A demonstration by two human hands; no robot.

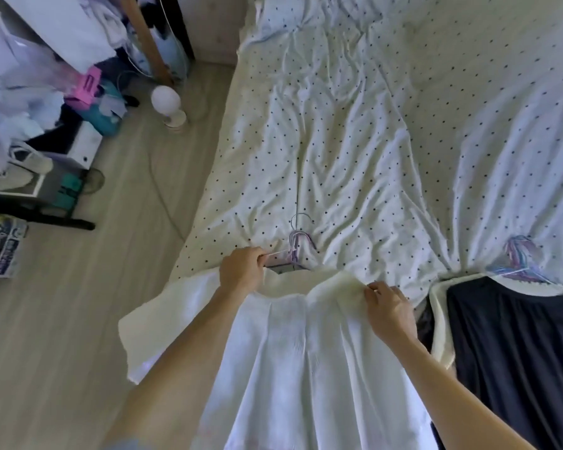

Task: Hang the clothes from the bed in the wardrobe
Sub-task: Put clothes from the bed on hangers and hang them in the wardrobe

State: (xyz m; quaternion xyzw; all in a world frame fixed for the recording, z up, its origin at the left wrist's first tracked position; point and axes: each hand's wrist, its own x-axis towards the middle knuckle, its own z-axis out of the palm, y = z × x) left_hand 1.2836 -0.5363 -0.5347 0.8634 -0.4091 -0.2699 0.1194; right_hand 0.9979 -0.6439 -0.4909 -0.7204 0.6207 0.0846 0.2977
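A white garment [293, 352] lies spread over the near edge of the bed [355, 141], its neckline toward the pillows. A thin hanger [298, 251] rests at that neckline with its hook pointing up the bed. My left hand [242, 271] grips one arm of the hanger at the collar. My right hand [387, 306] pinches the garment's right shoulder fabric. To the right lies a dark navy garment [517, 352] with a bundle of coloured hangers [520, 258] at its top edge.
The bed carries a wrinkled white dotted sheet. Left of it runs a pale wooden floor [78, 319] with a white globe lamp [166, 102] and its cable. Cluttered shelves with bags and boxes [46, 108] stand at the far left.
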